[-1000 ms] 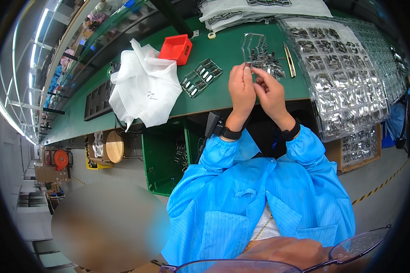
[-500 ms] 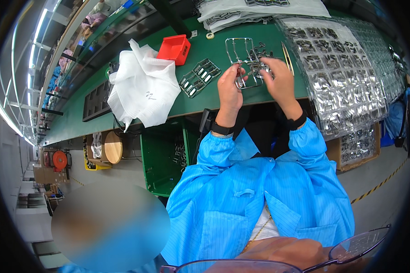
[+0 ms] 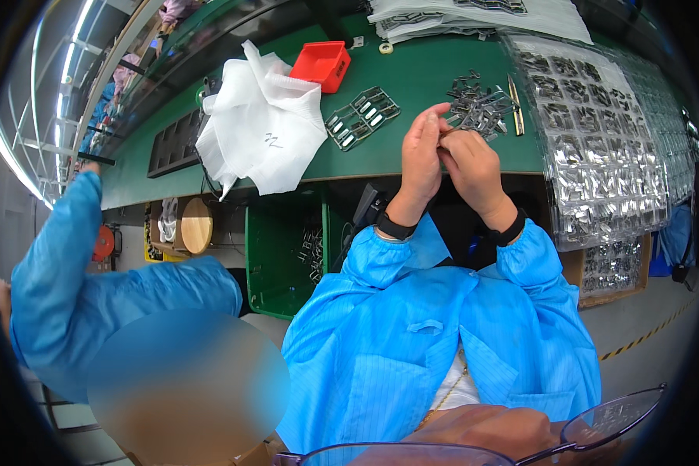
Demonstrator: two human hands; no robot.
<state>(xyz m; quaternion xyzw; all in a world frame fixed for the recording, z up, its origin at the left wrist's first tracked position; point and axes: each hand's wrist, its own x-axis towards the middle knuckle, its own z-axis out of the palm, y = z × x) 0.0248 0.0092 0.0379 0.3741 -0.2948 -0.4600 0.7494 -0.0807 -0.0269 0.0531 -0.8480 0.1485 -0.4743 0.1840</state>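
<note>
My left hand (image 3: 422, 158) and my right hand (image 3: 474, 165) meet above the front part of the green table. The left fingers point up, pressed together. My right hand is closed, its fingers bent against the left hand. What they pinch between them is mostly hidden; only a thin dark edge shows. Just beyond lies a loose pile of small shiny metal pieces (image 3: 483, 107). To the left rests a metal wire frame (image 3: 363, 116) with several white-looking bars in it. A pair of tweezers (image 3: 515, 104) lies right of the pile.
Clear trays of metal pieces (image 3: 590, 116) cover the right side. Left are crumpled white foam sheet (image 3: 268, 132), a red bin (image 3: 321, 66) and a dark divided tray (image 3: 172, 146). A green crate (image 3: 283, 260) stands below the edge. A co-worker's blue sleeve (image 3: 54, 264) reaches in at left.
The wire frame that my left hand held up is no longer visible as such. My right hand has come down from the pile to meet my left. A co-worker has come into view at left.
</note>
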